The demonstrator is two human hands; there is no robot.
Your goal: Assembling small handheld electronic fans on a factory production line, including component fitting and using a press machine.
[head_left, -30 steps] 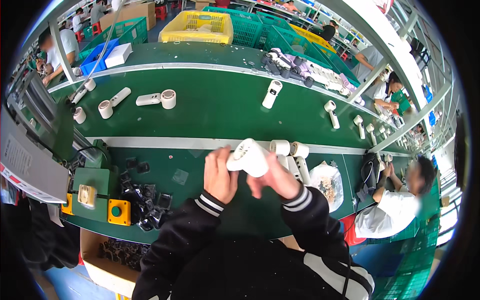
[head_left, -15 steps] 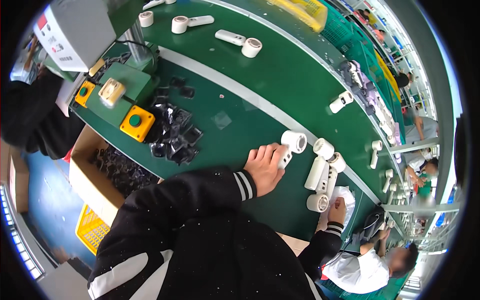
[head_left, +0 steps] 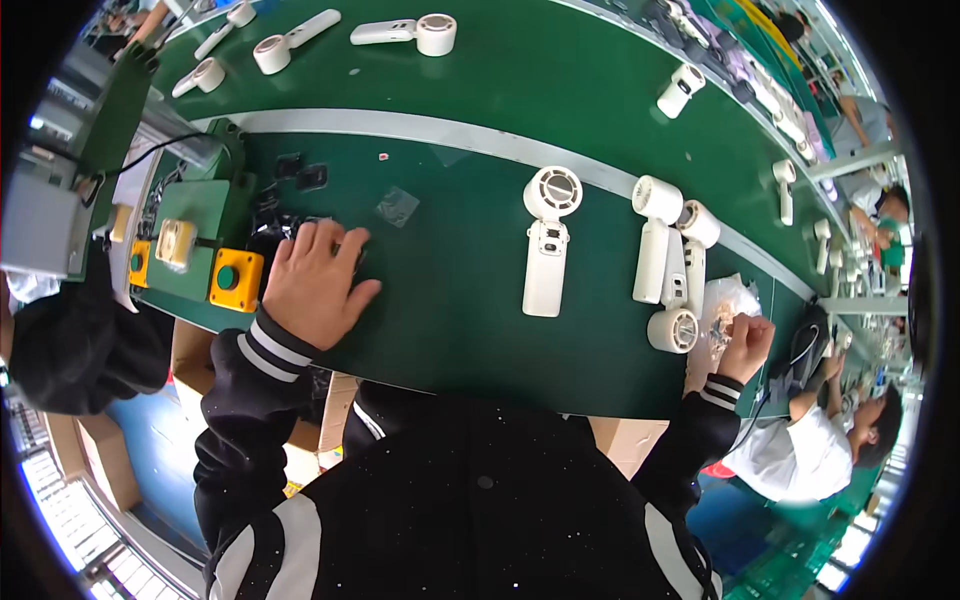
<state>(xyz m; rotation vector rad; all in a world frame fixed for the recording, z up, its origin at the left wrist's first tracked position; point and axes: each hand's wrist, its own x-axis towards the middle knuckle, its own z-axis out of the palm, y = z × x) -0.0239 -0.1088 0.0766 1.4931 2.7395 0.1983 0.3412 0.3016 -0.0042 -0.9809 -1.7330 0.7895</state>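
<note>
My left hand (head_left: pixel 318 285) reaches over a pile of small glossy black plastic pieces (head_left: pixel 268 215), its fingers spread and the thumb apart; it covers most of the pile. At the right, my right hand (head_left: pixel 748 345) is at a clear plastic bag (head_left: pixel 732 295) of small copper-coloured parts. Its fingers are pinched together, and what they hold, if anything, is hidden. Between the hands a white handheld fan (head_left: pixel 545 275) lies with its round head away from me. Several more white handheld fans (head_left: pixel 652 260) lie side by side next to the bag.
At the left stands a green press fixture (head_left: pixel 195 205) with a yellow button box (head_left: pixel 237 280). Beyond a pale rail (head_left: pixel 440 130), more fans (head_left: pixel 436 35) are spread over the green surface. A co-worker in a white shirt (head_left: pixel 800 455) sits at the right; cardboard boxes stand below the table.
My left hand has let go of the fan and moved left to the black pieces. The fan now lies flat on the table. My right hand stays by the bag. The view has turned.
</note>
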